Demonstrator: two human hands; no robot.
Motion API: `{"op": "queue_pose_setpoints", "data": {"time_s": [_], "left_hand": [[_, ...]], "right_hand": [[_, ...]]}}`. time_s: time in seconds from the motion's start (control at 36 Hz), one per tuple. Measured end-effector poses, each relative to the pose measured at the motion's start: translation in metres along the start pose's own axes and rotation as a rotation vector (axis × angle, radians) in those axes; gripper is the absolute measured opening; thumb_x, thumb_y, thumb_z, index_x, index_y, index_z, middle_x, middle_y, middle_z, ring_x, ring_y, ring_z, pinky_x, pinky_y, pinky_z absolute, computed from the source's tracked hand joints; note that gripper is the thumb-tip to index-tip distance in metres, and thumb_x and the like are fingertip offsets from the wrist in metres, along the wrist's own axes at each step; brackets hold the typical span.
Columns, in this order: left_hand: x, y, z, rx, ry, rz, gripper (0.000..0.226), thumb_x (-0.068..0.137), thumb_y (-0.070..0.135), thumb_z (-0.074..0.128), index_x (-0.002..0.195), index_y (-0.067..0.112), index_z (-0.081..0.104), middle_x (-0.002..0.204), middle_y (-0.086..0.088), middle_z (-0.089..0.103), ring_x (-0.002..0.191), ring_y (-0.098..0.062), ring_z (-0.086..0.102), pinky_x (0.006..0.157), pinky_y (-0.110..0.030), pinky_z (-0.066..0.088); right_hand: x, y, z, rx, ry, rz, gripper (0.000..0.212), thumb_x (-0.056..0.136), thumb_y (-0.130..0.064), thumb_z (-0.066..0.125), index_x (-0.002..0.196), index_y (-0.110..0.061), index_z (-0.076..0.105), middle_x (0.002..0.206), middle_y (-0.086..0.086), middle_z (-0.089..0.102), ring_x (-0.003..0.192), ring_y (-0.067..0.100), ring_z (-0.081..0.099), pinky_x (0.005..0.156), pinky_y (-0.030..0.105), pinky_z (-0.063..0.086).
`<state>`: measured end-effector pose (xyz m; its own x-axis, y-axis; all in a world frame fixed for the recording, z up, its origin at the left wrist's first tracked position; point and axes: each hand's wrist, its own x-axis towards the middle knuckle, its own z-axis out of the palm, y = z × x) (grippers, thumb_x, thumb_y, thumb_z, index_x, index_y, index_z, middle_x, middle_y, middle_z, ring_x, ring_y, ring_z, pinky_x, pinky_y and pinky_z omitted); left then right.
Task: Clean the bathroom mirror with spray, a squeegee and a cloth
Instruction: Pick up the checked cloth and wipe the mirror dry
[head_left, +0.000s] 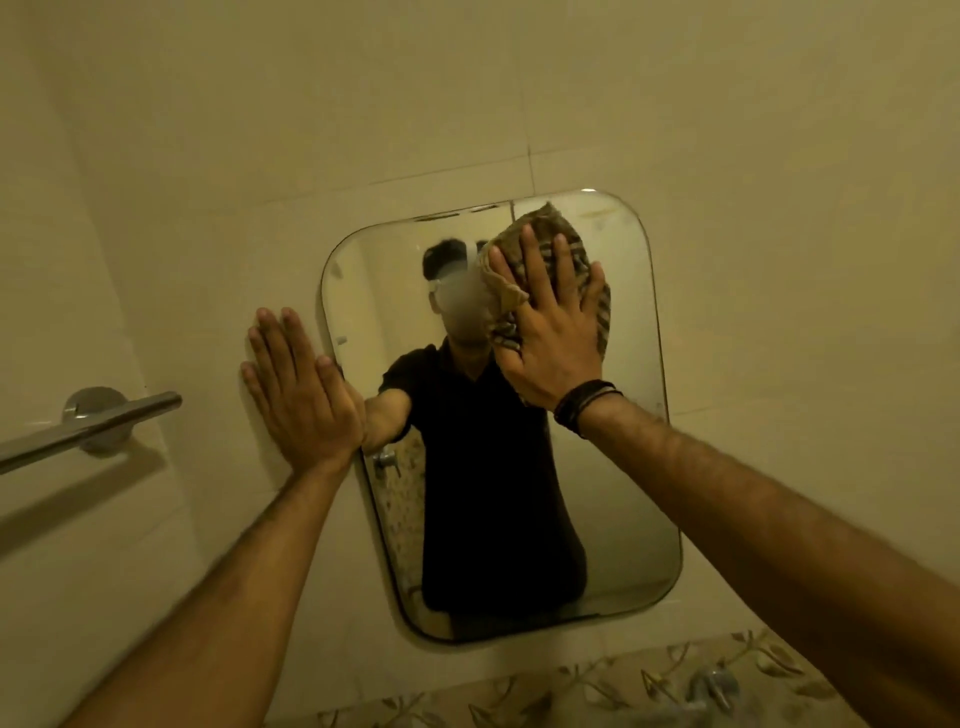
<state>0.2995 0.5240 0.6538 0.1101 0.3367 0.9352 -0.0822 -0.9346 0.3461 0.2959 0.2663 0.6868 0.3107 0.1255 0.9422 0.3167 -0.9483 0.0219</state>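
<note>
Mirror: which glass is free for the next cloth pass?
Free: the mirror glass right of the dark reflection, below the right hand, down to the bottom edge. Crowded: upper right under the cloth; left rim beside the left hand.

We've got just the one view here, a wide-angle camera on the head, and we're looking forward and slightly up at the tiled wall (727, 130), close in. The mirror (613, 519) sits dead centre, near enough that both forearms run in from the bottom corners. The edges bend: the towel rail (88, 431) slants at far left, and the patterned tile border (597, 691) curves along the bottom.
</note>
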Motion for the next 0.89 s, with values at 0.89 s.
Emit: {"op": "queue_pose_setpoints", "data": {"time_s": [0.89], "left_hand": [[-0.050, -0.038, -0.008, 0.048, -0.166, 0.111, 0.062, 0.109, 0.044, 0.019, 0.163, 0.019, 0.003, 0.171, -0.012, 0.005, 0.159, -0.028, 0.004, 0.127, -0.049, 0.003]], "right_hand": [[-0.252, 0.018, 0.053, -0.144, -0.406, -0.313, 0.094, 0.078, -0.036, 0.061, 0.159, -0.032, 0.013, 0.168, 0.002, -0.004, 0.155, 0.030, 0.000, 0.117, 0.068, 0.003]]}}
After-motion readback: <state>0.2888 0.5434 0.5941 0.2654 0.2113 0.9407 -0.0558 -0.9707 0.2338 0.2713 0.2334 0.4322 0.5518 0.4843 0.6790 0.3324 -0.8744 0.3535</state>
